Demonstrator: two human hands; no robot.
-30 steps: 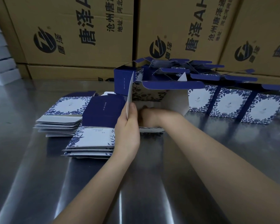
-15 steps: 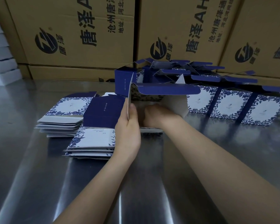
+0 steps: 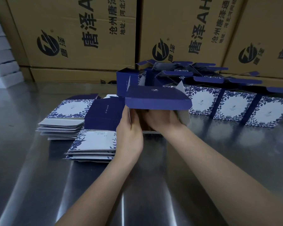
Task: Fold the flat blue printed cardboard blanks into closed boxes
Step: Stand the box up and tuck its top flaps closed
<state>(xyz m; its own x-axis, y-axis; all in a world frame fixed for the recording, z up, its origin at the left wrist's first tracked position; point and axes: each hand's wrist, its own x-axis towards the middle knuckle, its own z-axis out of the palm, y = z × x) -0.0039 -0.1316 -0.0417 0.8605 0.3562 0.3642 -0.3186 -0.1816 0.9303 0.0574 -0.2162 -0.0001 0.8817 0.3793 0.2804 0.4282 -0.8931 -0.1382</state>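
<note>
Left hand [image 3: 130, 128] pinches the white left edge of the half-made box [image 3: 153, 94], thumb on the near side. Right hand [image 3: 163, 123] reaches in under the dark blue lid. Its fingers are hidden, so I cannot tell if they grip or just push.

The box sits on the metal table [image 3: 153, 185] at twelve o'clock from the hands. Its lid is tipped down over the open front. Two piles of flat blanks [image 3: 95, 144] lie at nine o'clock. A row of made boxes [image 3: 232, 108] stands at two o'clock, lids up.

I think the lid is about to be tucked in. If the side flaps are not pushed in first, the lid could jam and bend. A hard push could also slide the box back into the ones behind it.
</note>
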